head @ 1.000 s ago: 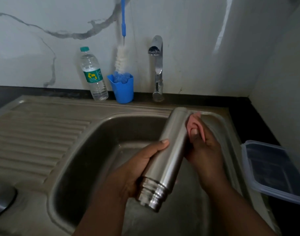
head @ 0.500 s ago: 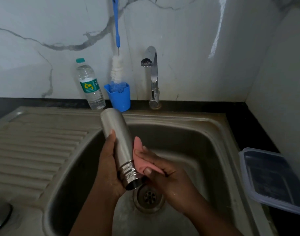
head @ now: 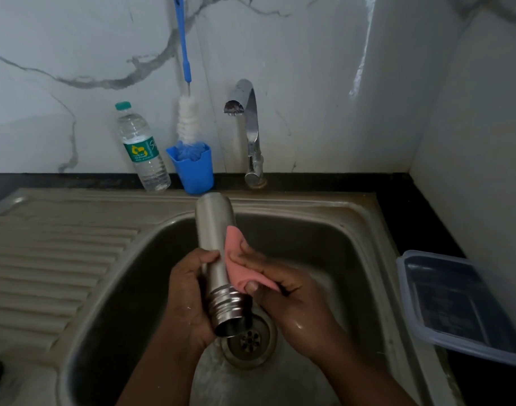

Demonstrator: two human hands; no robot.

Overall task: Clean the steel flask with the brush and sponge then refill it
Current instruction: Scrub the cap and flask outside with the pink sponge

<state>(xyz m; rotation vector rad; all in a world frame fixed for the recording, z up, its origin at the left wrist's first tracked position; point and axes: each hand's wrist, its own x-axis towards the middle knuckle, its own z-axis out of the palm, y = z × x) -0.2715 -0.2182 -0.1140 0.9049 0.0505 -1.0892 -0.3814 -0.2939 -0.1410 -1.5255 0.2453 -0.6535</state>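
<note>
1. a steel sink (head: 332, 230) sits under a marble wall.
2. the left hand (head: 189, 291) grips the steel flask (head: 214, 244) over the sink, mouth tilted down toward the drain (head: 250, 341).
3. the right hand (head: 283, 288) pinches the pink sponge (head: 236, 259) against the flask's right side; its strokes would run along the flask's long axis.

Left hand (head: 189, 291) curled round the flask (head: 218, 259) near its open neck, right hand (head: 291, 297) just right of the flask, pinching a pink sponge (head: 242, 265) against its side, both forearms angled in from below.

basin (head: 324, 238) open R, tap (head: 245, 112) overhead
</note>
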